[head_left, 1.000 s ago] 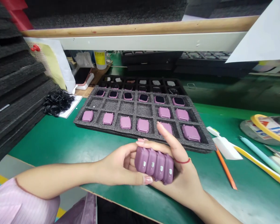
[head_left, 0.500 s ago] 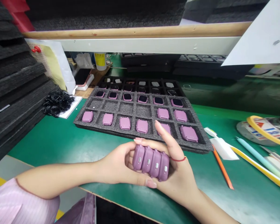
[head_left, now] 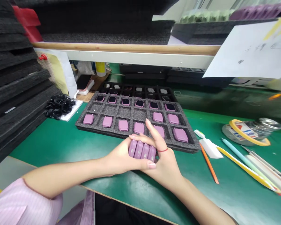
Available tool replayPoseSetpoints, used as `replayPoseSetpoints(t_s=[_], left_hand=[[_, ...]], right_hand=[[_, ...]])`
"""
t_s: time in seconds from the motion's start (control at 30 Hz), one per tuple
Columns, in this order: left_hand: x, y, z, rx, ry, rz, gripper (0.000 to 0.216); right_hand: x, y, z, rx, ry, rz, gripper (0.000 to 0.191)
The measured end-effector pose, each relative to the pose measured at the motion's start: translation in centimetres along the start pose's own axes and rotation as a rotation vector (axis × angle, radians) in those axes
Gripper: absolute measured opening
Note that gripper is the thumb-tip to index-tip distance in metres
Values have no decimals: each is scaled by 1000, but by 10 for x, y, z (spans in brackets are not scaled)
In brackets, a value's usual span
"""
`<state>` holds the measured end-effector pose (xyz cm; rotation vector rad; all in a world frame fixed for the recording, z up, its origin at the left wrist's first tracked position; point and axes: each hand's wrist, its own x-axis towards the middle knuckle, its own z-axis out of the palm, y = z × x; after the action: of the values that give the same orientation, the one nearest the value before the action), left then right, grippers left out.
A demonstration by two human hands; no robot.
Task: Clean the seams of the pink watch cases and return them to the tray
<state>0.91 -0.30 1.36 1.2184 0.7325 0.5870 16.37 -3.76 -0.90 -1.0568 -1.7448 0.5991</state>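
Observation:
Several purple smartwatch cases [head_left: 141,151] are held side by side in a row between my two hands, over the front part of the table. My left hand [head_left: 122,155] is closed round the left end, its thumb stretched along the lower side. From the right, my right hand [head_left: 166,165] grips the other end, its thumb pointing up and away from the row. Just beyond them lies a black foam tray [head_left: 109,110]. Purple cases lie back up in its nearer compartments, such as the case [head_left: 123,125]; farther rows hold watches with dark screens [head_left: 125,102].
Right of the tray lie a white-headed brush [head_left: 210,148], an orange stick [head_left: 209,164] and a light blue pen [head_left: 233,149]. Behind them stands a glass bottle [head_left: 245,132] with a yellow ring. Foam trays [head_left: 18,90] are stacked left. A shelf [head_left: 131,56] spans above.
My hands, still gripping the cases, have moved slightly away from me and left in view, and the cases are tilted differently. The camera view has shifted, showing more of the right side.

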Motion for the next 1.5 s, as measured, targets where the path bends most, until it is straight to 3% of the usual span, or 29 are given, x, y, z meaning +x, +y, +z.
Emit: replayPoseSetpoints(t_s=[0.13,0.33,0.57,0.8,1.07,1.37,1.5], left_hand=[[-4,0,-1,67,-5,68,74],[-9,4,3,25,-11,16,79],[-6,2,4,67,57,87,51],[-11,-2,5,93,83,32,68],[-10,-1,7,34,78,2,85],[-9,-3,7,7,68,31,79],[-7,-5,1,38,72,8,68]], right_hand=[[1,-3,-1,94,22,52,101],[0,-2,-1,239,35,105,108],[2,-3,2,92,34,-35,97],[-1,-2,3,139,24,21,86],[-1,-4,4,205,30,91,98],[-2,-3,5,154,9,75,98],[-2,-4,-5,76,-100,55,108]])
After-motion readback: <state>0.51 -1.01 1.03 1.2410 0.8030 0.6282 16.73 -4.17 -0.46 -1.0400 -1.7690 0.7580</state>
